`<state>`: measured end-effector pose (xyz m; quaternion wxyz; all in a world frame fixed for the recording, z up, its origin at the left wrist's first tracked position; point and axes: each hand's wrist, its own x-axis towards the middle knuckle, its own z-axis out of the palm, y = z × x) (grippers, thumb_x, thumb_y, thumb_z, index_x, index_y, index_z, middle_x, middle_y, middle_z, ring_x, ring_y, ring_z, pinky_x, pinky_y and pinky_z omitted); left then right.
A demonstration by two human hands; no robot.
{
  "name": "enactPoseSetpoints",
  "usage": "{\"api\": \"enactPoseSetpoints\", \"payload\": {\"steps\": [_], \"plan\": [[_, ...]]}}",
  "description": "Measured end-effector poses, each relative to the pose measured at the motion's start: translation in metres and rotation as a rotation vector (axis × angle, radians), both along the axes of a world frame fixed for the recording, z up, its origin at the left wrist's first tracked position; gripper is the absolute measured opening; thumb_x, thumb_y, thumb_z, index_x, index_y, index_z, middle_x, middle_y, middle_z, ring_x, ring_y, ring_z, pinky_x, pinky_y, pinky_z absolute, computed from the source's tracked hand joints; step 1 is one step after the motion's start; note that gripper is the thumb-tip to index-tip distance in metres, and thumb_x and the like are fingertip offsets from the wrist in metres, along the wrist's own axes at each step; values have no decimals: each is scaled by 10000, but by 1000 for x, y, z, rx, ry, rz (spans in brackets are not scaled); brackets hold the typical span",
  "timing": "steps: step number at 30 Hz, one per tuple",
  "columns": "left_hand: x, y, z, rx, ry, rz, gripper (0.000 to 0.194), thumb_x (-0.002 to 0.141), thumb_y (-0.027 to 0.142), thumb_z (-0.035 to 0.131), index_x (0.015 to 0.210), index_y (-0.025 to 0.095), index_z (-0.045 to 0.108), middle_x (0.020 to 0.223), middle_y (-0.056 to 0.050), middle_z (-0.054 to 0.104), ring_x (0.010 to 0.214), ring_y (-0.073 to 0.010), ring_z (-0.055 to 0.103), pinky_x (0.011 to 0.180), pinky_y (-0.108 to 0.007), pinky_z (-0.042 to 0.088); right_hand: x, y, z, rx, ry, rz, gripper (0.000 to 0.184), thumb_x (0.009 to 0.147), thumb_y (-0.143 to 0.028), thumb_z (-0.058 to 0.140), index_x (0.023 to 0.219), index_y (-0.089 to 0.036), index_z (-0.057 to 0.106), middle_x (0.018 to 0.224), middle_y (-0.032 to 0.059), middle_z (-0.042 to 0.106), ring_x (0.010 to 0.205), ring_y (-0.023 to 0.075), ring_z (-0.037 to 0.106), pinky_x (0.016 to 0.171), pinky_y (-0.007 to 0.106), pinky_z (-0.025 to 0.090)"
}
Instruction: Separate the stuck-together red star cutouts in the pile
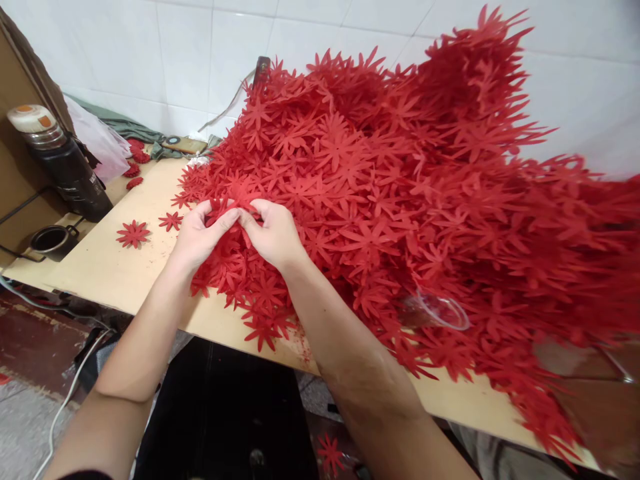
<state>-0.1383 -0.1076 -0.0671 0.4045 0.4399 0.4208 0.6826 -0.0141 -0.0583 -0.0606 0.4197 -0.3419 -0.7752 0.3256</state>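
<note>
Both my hands meet at the left side of a large heap of red flower-shaped cutouts [350,153], thumbs nearly touching. My left hand [200,233] is closed, thumb and fingers pinching a red flower cutout [243,193]. From the other side my right hand [273,230] grips the same cutout, its fingertips partly hidden behind the petals. Whether one layer or several lie between my fingers I cannot tell. Left of my hands, a single flower cutout [133,234] lies flat on the table, with a smaller one [171,221] closer to the heap.
The pale wooden table [115,273] runs along a white tiled wall [185,53]. At the left stand a black thermos [70,167] and a dark cup [53,241]. A clear plastic cup [443,312] lies among the cutouts at right. One cutout [331,455] is below the table edge.
</note>
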Motion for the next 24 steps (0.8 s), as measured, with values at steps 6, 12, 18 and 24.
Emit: {"api": "enactPoseSetpoints", "payload": {"steps": [6, 12, 18, 24], "plan": [[0, 5, 2, -29, -170, 104, 221, 616, 304, 746, 702, 147, 617, 624, 31, 620, 601, -76, 559, 619, -199, 464, -2, -3, -3, -108, 139, 221, 125, 740, -300, 547, 784, -187, 516, 765, 10, 575, 707, 130, 526, 702, 275, 442], [-8, 10, 1, -37, -186, 168, 235, 608, 306, 761, 632, 162, 576, 498, 58, 542, 480, -57, 479, 510, -189, 408, 6, -2, 1, -101, 23, 48, 366, 812, -369, 486, 540, -196, 313, 496, -62, 272, 470, 55, 253, 484, 245, 211], [-11, 14, -9, -105, -72, 138, 277, 610, 365, 754, 695, 147, 606, 565, 54, 571, 507, -47, 476, 525, -178, 399, 6, 2, 2, -54, 13, -90, 503, 822, -541, 447, 526, -197, 232, 492, -57, 206, 481, 54, 216, 500, 263, 174], [-12, 10, -8, -123, 10, 103, 247, 657, 359, 720, 703, 141, 612, 620, 27, 586, 549, -60, 504, 554, -188, 401, 2, 16, -11, 4, 10, -162, 258, 786, -242, 520, 595, -206, 349, 535, -50, 375, 515, 89, 339, 553, 259, 331]]}}
